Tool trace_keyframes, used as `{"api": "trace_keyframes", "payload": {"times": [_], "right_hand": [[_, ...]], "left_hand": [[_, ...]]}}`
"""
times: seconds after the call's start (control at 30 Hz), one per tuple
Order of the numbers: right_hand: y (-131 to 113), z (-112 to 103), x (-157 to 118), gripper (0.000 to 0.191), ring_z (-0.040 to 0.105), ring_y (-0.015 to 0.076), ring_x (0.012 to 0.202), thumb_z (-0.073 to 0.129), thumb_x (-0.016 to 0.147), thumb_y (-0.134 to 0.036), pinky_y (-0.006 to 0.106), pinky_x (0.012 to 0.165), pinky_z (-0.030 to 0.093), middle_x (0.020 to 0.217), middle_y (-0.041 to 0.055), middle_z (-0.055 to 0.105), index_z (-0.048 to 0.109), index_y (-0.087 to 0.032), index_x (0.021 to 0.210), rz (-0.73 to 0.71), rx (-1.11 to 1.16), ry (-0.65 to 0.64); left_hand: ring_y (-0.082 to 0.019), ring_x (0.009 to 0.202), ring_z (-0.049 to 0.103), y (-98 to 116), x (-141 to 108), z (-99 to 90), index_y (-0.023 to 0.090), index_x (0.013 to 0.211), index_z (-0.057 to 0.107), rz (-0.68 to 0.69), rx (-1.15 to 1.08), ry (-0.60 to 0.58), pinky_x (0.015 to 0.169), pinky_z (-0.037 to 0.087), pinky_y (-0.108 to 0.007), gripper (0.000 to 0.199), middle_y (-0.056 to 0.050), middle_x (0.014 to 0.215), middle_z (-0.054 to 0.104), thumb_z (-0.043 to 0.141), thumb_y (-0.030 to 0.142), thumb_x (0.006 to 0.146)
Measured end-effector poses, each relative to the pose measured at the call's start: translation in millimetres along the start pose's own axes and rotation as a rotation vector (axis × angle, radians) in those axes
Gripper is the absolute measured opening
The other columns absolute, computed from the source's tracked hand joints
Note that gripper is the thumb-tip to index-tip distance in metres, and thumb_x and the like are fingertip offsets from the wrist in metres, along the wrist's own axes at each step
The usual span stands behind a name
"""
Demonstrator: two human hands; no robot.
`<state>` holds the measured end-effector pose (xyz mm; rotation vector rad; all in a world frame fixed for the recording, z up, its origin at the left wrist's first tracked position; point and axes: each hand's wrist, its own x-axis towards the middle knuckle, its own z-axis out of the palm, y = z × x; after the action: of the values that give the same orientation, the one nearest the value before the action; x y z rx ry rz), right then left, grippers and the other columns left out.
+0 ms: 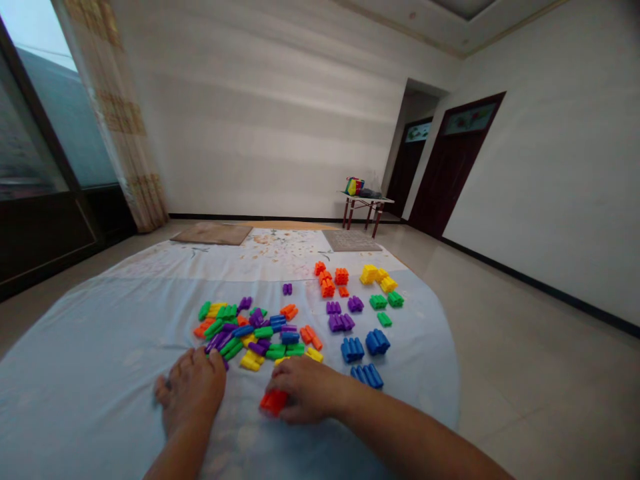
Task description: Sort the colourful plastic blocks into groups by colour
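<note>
My right hand [305, 388] is closed on a red-orange block [273, 403] at the near middle of the cloth. My left hand [193, 387] lies with fingers apart at the near left edge of a mixed pile, its fingertips by purple pieces [216, 341]. The pile holds green pieces [263, 332], yellow pieces [251, 361], blue pieces [290, 338] and orange pieces [311, 337]. Right of it lie one-colour groups: orange [327, 287], yellow [369, 274], purple [341, 323], green [379, 302] and blue [367, 375]. A purple piece [287, 289] sits alone behind the pile.
The round table has a pale blue cloth [100, 347]. Two flat boards, a brown one [213, 234] and a greyish one [351, 241], lie at its far edge. Beyond stands a small table [373, 198] with a colourful bag [354, 186] on it.
</note>
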<state>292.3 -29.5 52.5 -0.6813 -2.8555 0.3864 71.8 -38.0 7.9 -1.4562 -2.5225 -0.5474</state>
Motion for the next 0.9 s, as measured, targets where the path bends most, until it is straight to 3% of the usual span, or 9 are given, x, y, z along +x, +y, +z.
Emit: {"api": "trace_keyframes", "payload": {"times": [0.1, 0.17, 0.3, 0.43, 0.53, 0.67, 0.8, 0.9], "right_hand": [[-7, 2, 2, 0.055, 0.059, 0.026, 0.093, 0.063, 0.073, -0.06, 0.036, 0.08, 0.046, 0.102, 0.0114, 0.065, 0.064, -0.017, 0.107, 0.192, -0.031, 0.05], [-11, 3, 5, 0.057, 0.06, 0.0286, 0.09, 0.06, 0.072, -0.064, 0.04, 0.078, 0.047, 0.096, 0.0131, 0.065, 0.066, -0.015, 0.101, 0.278, -0.068, -0.002], [-14, -1, 9, 0.052, 0.06, 0.0296, 0.092, 0.06, 0.075, -0.057, 0.041, 0.078, 0.047, 0.099, 0.0138, 0.066, 0.064, -0.016, 0.107, 0.261, -0.064, -0.111], [0, -18, 7, 0.056, 0.058, 0.027, 0.102, 0.068, 0.072, -0.041, 0.039, 0.087, 0.045, 0.111, 0.0117, 0.065, 0.057, -0.018, 0.122, 0.2, 0.022, -0.005], [26, -39, 4, 0.055, 0.057, 0.0241, 0.105, 0.067, 0.071, -0.025, 0.036, 0.092, 0.043, 0.118, 0.0099, 0.063, 0.055, -0.018, 0.124, 0.226, 0.07, 0.155], [82, -70, 5, 0.049, 0.058, 0.0215, 0.107, 0.062, 0.076, -0.017, 0.033, 0.094, 0.043, 0.119, 0.0111, 0.063, 0.055, -0.014, 0.124, 0.382, 0.039, 0.304], [142, -97, 12, 0.043, 0.054, 0.0206, 0.116, 0.056, 0.08, -0.014, 0.031, 0.099, 0.039, 0.125, 0.0098, 0.06, 0.056, -0.016, 0.124, 0.619, -0.099, 0.304], [178, -109, 19, 0.044, 0.052, 0.0228, 0.117, 0.052, 0.081, -0.011, 0.033, 0.098, 0.039, 0.125, 0.0109, 0.06, 0.056, -0.017, 0.124, 0.72, -0.147, 0.285]], "left_hand": [[-0.03, 0.114, 0.049, -1, 1, 2.6, 0.01, 0.111, 0.052, 0.007, 0.001, 0.009, 0.1, 0.026, -0.052, 0.047, -0.016, 0.12, 0.056, 0.018, 0.035, 0.09], [-0.03, 0.113, 0.05, -2, 1, 4.0, 0.011, 0.111, 0.051, 0.008, 0.006, 0.011, 0.1, 0.026, -0.052, 0.048, -0.016, 0.121, 0.056, 0.016, 0.035, 0.09], [-0.03, 0.112, 0.051, -4, 2, 5.6, 0.011, 0.111, 0.052, 0.018, 0.035, 0.007, 0.099, 0.027, -0.052, 0.048, -0.016, 0.119, 0.057, 0.017, 0.036, 0.089], [-0.03, 0.112, 0.051, -5, 2, 6.6, 0.01, 0.114, 0.052, 0.032, 0.065, 0.009, 0.099, 0.027, -0.052, 0.047, -0.016, 0.121, 0.057, 0.021, 0.034, 0.089], [-0.03, 0.112, 0.05, -6, 1, 6.1, 0.01, 0.116, 0.054, 0.051, 0.112, -0.001, 0.099, 0.027, -0.051, 0.045, -0.016, 0.123, 0.056, 0.026, 0.032, 0.088], [-0.03, 0.113, 0.05, -8, 0, 5.8, 0.009, 0.118, 0.055, 0.097, 0.17, -0.002, 0.099, 0.028, -0.051, 0.044, -0.017, 0.125, 0.056, 0.03, 0.028, 0.087], [-0.028, 0.111, 0.051, -11, 1, 10.9, 0.007, 0.119, 0.054, 0.092, 0.157, 0.021, 0.1, 0.028, -0.05, 0.047, -0.017, 0.124, 0.057, 0.029, 0.029, 0.087], [-0.029, 0.111, 0.052, -14, 1, 16.9, 0.009, 0.118, 0.055, 0.094, 0.155, 0.025, 0.1, 0.028, -0.051, 0.048, -0.017, 0.124, 0.056, 0.025, 0.03, 0.088]]}}
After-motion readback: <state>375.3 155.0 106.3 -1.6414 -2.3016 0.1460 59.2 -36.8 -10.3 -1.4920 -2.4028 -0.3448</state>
